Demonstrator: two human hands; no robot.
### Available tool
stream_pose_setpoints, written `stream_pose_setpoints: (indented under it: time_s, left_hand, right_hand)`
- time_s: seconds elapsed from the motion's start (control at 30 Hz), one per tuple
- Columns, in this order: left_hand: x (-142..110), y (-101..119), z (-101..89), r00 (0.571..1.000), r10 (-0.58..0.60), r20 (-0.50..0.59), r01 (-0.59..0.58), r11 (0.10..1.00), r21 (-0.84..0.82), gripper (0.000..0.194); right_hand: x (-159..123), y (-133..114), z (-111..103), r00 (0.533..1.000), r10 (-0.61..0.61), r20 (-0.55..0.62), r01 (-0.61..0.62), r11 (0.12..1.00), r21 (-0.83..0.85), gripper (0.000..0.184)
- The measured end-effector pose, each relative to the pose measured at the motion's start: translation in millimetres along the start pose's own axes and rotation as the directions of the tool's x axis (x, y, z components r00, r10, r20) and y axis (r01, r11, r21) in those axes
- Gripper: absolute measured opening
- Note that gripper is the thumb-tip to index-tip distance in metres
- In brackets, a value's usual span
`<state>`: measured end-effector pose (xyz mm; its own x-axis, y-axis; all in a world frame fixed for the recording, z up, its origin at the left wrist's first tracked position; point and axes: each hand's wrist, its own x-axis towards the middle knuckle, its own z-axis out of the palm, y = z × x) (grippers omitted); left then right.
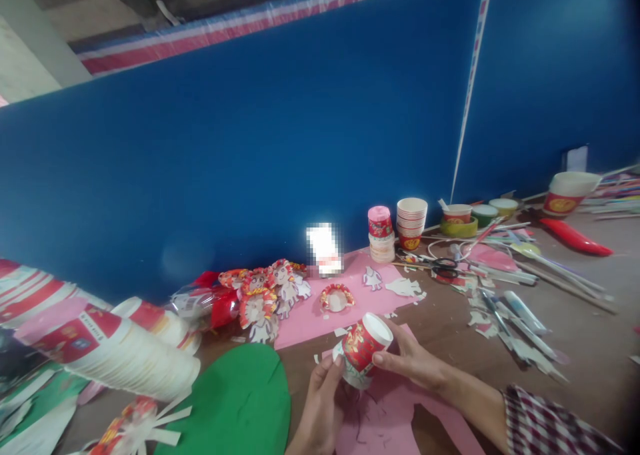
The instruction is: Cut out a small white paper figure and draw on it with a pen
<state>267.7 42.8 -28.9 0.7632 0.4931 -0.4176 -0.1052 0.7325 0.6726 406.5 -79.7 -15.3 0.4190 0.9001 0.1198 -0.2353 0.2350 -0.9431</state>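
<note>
Blue panelling (250, 141) stands behind the far edge of the brown tabletop (595, 348), and at the middle of the near edge, two hands are at work. Left hand (323, 398) pinches the pale, green-patterned lower end of a red-and-gold printed paper cup (361, 343); right hand (417, 361) is curled round its side. Whether that pale end is a second cup, hard to tell. It's held tilted over a pink paper sheet (390, 438) marked with dark lines, and the red wall looks uncut, so this one seems early on.

Just beyond, on a second pink paper sheet (310, 321), sits a round piece with a ruffled red-and-yellow rim (337, 299), apparently shaped already. To its right lie two white paper cut-out figures (403, 287), loose, so those look unattached as yet. Out left, towards the far edge, a cluster of red-and-yellow ruffled paper figures (260, 291) looks finished or close to it. Over by the near left corner, a red-and-yellow piece with splayed white strips (135, 428) seems half done. And plenty uncut: an upright white paper cup stack (411, 220) at the far edge, a longer leaning cup stack (140, 358) towards the left edge.
</note>
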Motion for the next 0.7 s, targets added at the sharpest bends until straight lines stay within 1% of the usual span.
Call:
stream_pose_setpoints:
  time_s: [0.27, 0.4, 0.53, 0.7]
  left_hand:
    - [0.3, -0.7, -1.8, 1.000, -0.005, 0.023, 0.005, 1.000, 0.017, 0.037]
    - [-0.7, -0.3, -0.7, 1.000, -0.001, 0.002, 0.001, 1.000, 0.018, 0.038]
    - [-1.1, 0.5, -0.1, 1.000, -0.004, 0.010, 0.004, 1.000, 0.015, 0.035]
    - [-0.1, 0.0, -1.7, 1.000, -0.001, -0.014, 0.002, 0.999, 0.035, 0.036]
  right_hand:
    - [-0.6, -3.0, 2.1, 1.000, 0.003, 0.006, -0.003, 1.000, 0.006, 0.066]
    - [-1.0, -1.7, 1.0, 1.000, 0.003, 0.002, -0.003, 1.000, 0.007, 0.065]
    - [-0.3, 1.6, -0.7, 1.000, 0.004, -0.001, -0.004, 1.000, 0.008, 0.065]
    - [0.3, 0.0, 0.4, 1.000, 0.010, 0.009, -0.010, 1.000, 0.005, 0.065]
